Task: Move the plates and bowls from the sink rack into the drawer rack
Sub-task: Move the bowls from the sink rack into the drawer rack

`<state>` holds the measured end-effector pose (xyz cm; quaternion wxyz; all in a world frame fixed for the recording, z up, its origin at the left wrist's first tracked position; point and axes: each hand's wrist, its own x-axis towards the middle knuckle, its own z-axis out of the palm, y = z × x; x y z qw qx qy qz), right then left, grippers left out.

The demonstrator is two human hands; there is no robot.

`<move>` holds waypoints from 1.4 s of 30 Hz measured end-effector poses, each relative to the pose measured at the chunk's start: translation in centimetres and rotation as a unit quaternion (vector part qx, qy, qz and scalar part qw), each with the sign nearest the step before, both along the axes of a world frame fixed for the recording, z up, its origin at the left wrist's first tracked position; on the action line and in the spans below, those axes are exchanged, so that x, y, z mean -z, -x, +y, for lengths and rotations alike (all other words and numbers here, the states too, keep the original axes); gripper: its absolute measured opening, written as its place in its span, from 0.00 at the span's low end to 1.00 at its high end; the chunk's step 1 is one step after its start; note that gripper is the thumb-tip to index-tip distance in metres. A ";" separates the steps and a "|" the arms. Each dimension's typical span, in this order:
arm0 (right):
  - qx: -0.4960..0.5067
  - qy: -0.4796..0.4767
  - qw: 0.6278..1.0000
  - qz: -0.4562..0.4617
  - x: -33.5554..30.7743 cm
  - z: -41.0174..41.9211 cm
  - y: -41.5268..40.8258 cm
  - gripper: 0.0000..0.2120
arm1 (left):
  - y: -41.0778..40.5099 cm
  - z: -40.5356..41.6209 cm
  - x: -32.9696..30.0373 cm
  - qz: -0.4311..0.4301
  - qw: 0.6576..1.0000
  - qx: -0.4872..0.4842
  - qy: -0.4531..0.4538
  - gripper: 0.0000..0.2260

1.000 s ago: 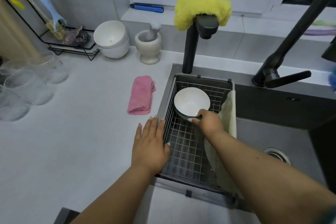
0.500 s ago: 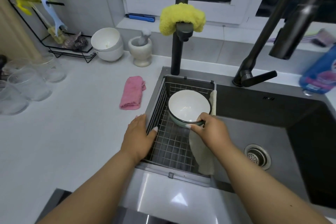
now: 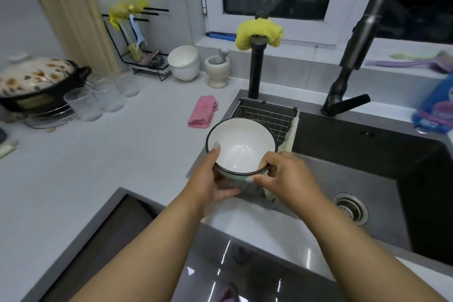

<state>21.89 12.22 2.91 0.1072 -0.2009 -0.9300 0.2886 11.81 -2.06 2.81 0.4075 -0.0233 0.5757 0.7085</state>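
Holding a white bowl (image 3: 241,146) with a dark rim, both hands keep it up in the air over the near end of the sink rack (image 3: 266,115). The left hand (image 3: 210,179) cups the bowl's left side, thumb on the rim. The right hand (image 3: 286,176) pinches the rim on the near right side. A pink cloth (image 3: 203,115) lies on the counter (image 3: 98,167) beside the sink (image 3: 367,179).
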 end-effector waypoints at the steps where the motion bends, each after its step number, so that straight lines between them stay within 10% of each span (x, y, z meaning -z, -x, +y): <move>1: -0.014 0.015 1.000 0.005 -0.3 -0.5 -0.6 0.13 | -0.8 -0.5 -0.1 -0.021 1.000 -0.014 -0.018 0.19; 11: -0.078 0.266 0.960 0.027 -2.3 -6.9 -5.0 0.37 | -9.1 -8.8 -1.4 -0.083 0.969 -0.223 -0.071 0.13; 21: -0.189 0.564 0.796 -0.113 -3.8 -17.9 -4.8 0.15 | -15.9 -20.7 -2.5 -0.037 0.936 -0.349 -0.028 0.20; 42: -0.265 0.535 0.774 -0.210 -1.2 -44.8 -15.6 0.14 | -34.7 -48.5 1.5 -0.010 0.830 -0.547 0.109 0.27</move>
